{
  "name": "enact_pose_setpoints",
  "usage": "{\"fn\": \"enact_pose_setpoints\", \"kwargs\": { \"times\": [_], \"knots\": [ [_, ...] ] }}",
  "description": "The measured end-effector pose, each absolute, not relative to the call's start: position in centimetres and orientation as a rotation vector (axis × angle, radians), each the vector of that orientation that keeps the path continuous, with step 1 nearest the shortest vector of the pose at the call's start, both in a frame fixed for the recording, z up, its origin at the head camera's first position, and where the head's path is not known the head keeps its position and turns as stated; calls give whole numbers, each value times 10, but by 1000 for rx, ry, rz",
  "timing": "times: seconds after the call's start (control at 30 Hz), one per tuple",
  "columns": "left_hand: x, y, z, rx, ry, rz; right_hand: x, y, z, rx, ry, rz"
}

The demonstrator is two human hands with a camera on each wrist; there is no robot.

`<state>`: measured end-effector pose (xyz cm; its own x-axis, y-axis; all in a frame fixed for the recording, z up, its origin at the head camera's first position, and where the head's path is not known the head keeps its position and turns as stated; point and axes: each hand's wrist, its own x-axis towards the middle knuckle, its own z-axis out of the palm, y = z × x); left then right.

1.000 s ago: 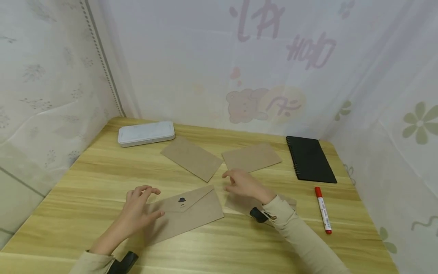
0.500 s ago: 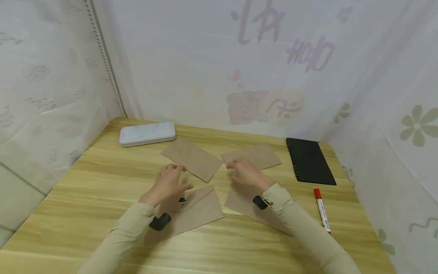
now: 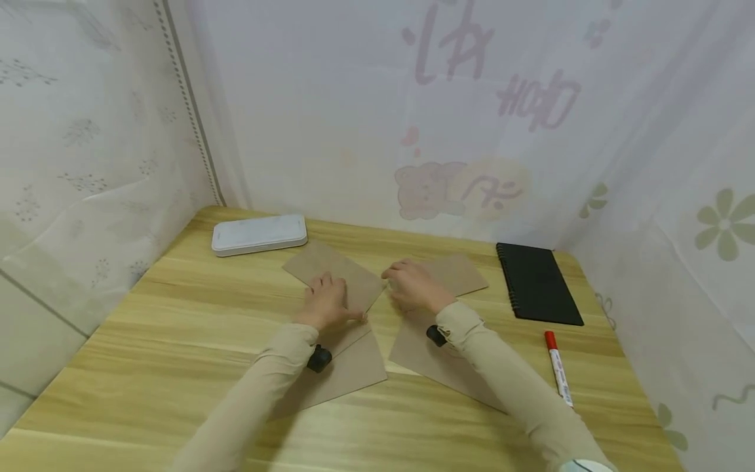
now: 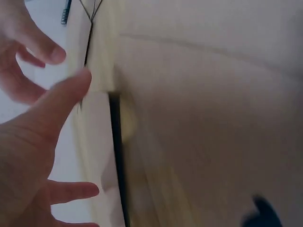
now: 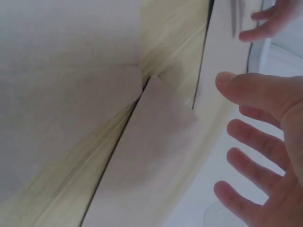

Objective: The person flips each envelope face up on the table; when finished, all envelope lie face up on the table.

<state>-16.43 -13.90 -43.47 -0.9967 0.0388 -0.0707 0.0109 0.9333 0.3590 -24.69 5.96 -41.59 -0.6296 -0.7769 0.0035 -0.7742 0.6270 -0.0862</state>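
Observation:
Four-cornered brown paper envelopes, several of them, lie flat. My left hand [image 3: 329, 301] is over the gap between the near left envelope [image 3: 354, 373] and the far left envelope [image 3: 345, 272], fingers spread and thumb out to the right. Nothing is held in it; the left wrist view shows its thumb and fingers [image 4: 73, 190] apart. My right hand [image 3: 413, 286] hovers by the left end of the far right envelope [image 3: 460, 272], its fingers [image 5: 255, 137] loosely bent and holding nothing in the right wrist view. The near right envelope [image 3: 419, 347] lies partly under my right forearm.
A white flat case [image 3: 259, 235] stands at the back left. On the right are a black spiral notebook [image 3: 539, 282] and a red-capped marker [image 3: 558, 370], partly covered by the sleeve. Printed curtains [image 3: 330, 131] enclose the wooden table [image 3: 177, 308].
My left hand has moved right and forward from the near left envelope towards the far left one. My right hand has moved slightly forward. The envelopes stay in place.

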Motion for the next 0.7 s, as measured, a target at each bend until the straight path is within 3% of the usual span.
{"fn": "enact_pose_setpoints", "kwargs": {
  "times": [0.7],
  "knots": [
    [-179, -143, -432, 99, 2967, 493, -256, 50, -429, -1371, 2751, -171]
  ]
}}
